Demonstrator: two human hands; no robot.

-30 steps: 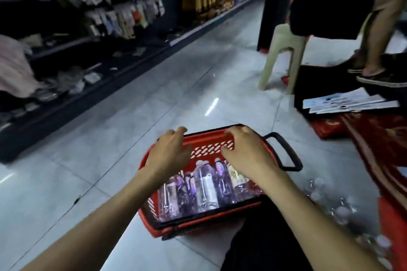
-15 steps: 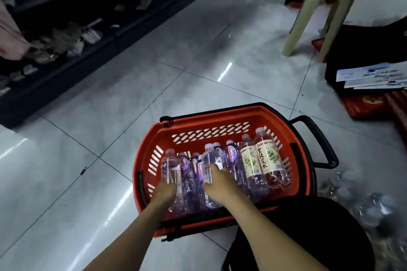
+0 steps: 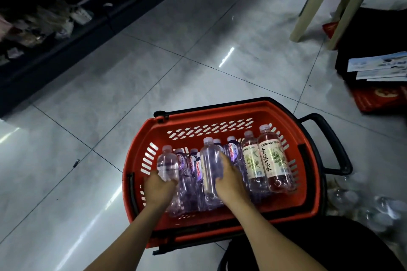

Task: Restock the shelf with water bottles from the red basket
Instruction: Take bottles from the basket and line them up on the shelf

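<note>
Both hands are inside the red basket (image 3: 220, 112), each closed on a bottle. The left hand (image 3: 159, 190) curls its fingers round the base of a small clear bottle (image 3: 167, 164), and the right hand (image 3: 231, 182) grips a taller clear bottle (image 3: 209, 160), thumb on one side, fingers on the other.

Grey tiled floor (image 3: 110, 94) spreads under everything. Well ahead and to the left of the left hand runs a dark low shelf (image 3: 66, 50) with blurred packets on it. The basket sits on the floor and encloses both hands; its black handle (image 3: 334, 145) sticks out beyond the right hand. Far ahead of the right hand stands a pale plastic stool (image 3: 308, 13).

Just right of the right hand lie two bottles with floral labels (image 3: 274, 158) — side by side, caps pointing away. Between the hands, purple-tinted bottles (image 3: 193, 167) lie packed together. Outside the basket, further right, loose clear bottles (image 3: 361, 202) lie on the floor.
</note>
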